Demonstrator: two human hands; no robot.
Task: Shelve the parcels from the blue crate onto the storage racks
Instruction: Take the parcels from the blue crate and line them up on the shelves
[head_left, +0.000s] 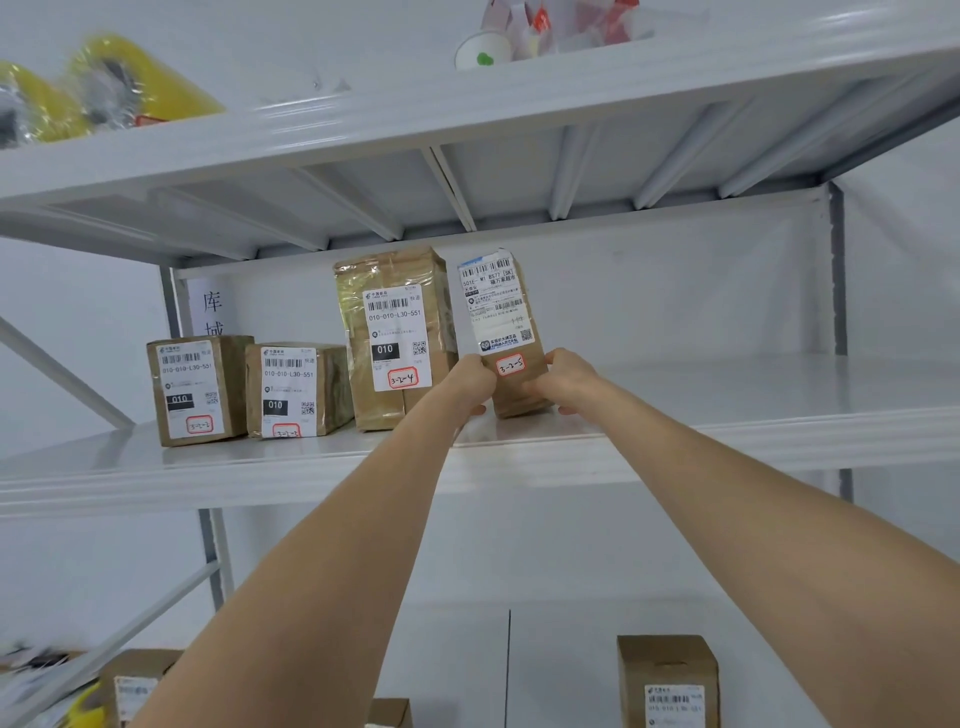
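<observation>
Now both hands clasp the tall parcel (506, 332) low down, left hand (470, 384) and right hand (563, 379) on opposite sides, standing it on the shelf (675, 415). Stiff cardboard, probably light; its narrow base may topple.

Odds and ends on the top shelf, and a sign on the wall

Two yellow rolls (119, 83) in clear wrap lie at the left end of the top shelf (363, 130), near its front edge. A white paper cup (480, 49) with a green mark lies tipped further right, touching a clear plastic bag (561, 23) of red and white items. A handwritten paper sign (212, 312) hangs on the white wall (675, 291) below.
</observation>
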